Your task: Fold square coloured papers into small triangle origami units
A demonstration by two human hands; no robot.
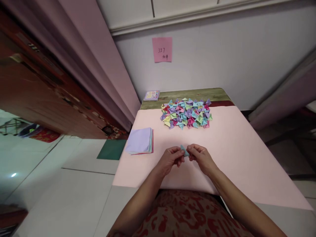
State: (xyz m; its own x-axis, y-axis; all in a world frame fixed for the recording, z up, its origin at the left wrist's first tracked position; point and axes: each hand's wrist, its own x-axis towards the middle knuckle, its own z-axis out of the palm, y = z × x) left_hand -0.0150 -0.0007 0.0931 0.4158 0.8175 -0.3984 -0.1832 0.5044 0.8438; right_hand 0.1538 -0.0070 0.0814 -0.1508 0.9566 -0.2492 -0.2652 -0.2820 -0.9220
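Between my two hands is a small piece of teal folded paper point(184, 151), triangular in outline, held just above the pink table cover. My left hand point(172, 157) pinches its left side with thumb and fingers. On its right side, the thumb and fingers of my right hand point(199, 157) grip it too. Beyond my hands lies a broad pile of folded paper pieces point(185, 113) in purple, blue, green, yellow and pink. A stack of square paper sheets point(140, 141), lavender on top, sits to the left of my hands.
The pink cover point(237, 148) lies over the table, whose green wood-look far end point(170, 95) stays bare. A small packet with a printed label point(151, 95) rests at the far left corner. A pink note point(162, 49) hangs on the wall. A wooden door point(56, 85) stands left.
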